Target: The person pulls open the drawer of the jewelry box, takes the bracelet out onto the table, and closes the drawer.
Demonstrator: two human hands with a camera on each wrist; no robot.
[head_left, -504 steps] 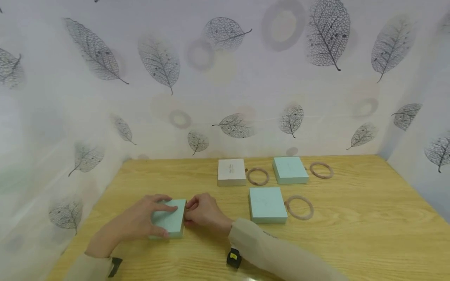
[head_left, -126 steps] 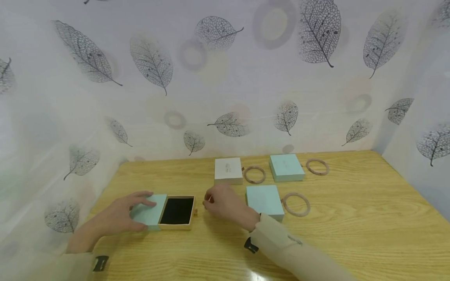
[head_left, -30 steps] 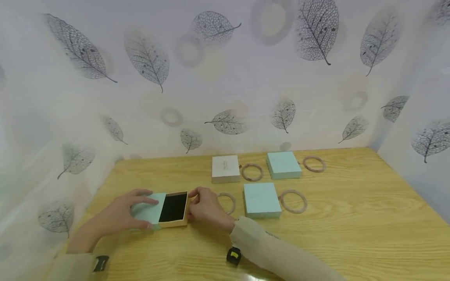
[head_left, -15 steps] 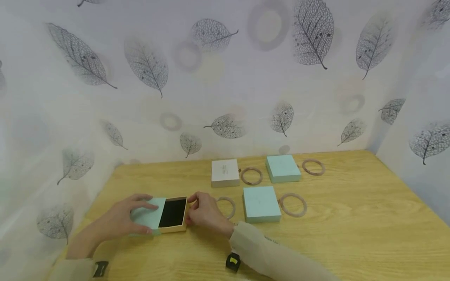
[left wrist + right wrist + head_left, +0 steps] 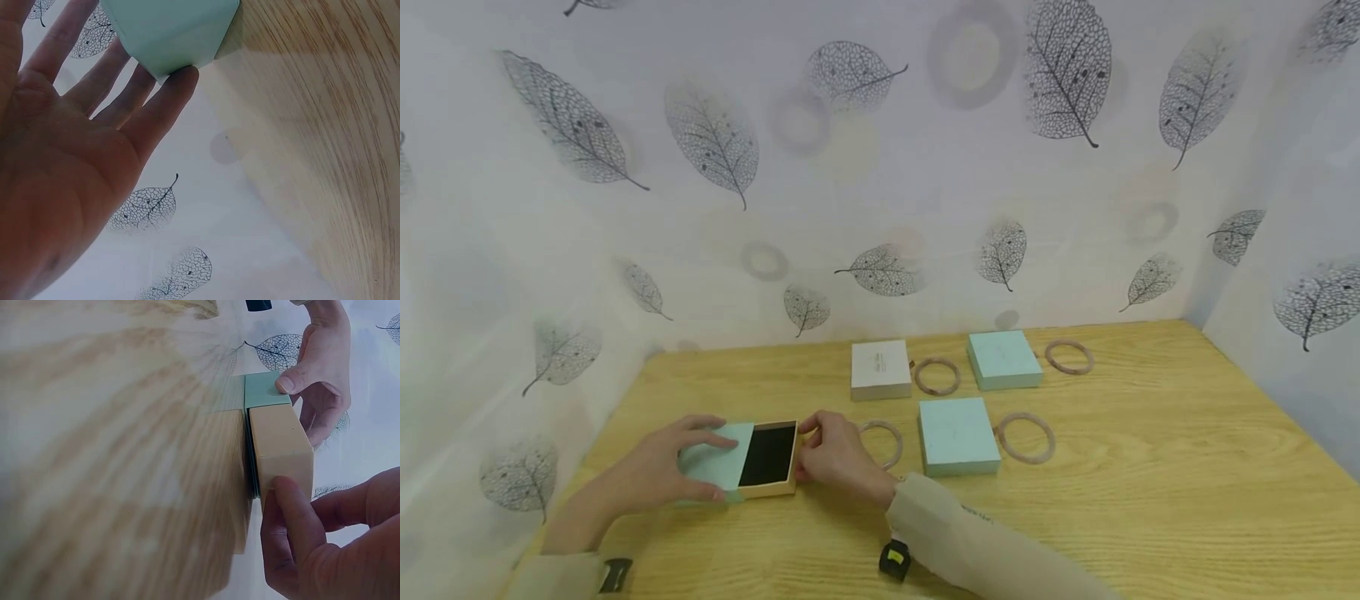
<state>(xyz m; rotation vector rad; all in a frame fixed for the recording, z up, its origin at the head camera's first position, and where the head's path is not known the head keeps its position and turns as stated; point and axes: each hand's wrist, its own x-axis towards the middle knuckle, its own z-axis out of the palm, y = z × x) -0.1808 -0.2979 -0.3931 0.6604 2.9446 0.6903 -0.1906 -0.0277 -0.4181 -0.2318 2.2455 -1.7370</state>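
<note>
A mint-green jewelry box lies on the left of the table. Its cream drawer, lined in black, is partly out to the right, and nothing shows on the lining. My left hand grips the green sleeve, thumb on the near side and fingers over the top and far side. At the drawer's right end, my right hand has curled fingertips on the end face; its pull tab is hidden by them. A pale bangle lies just behind the right hand, partly covered by it.
A white box and two mint boxes, one at the back and one nearer, stand closed. Beside them lie a left bangle, a back right bangle and a near bangle. A leaf-patterned curtain borders the table.
Since the oldest frame the drawer has come out and a bangle has appeared on the table. Over the last seconds my right hand returned to the drawer, which slid partly back leftward.
</note>
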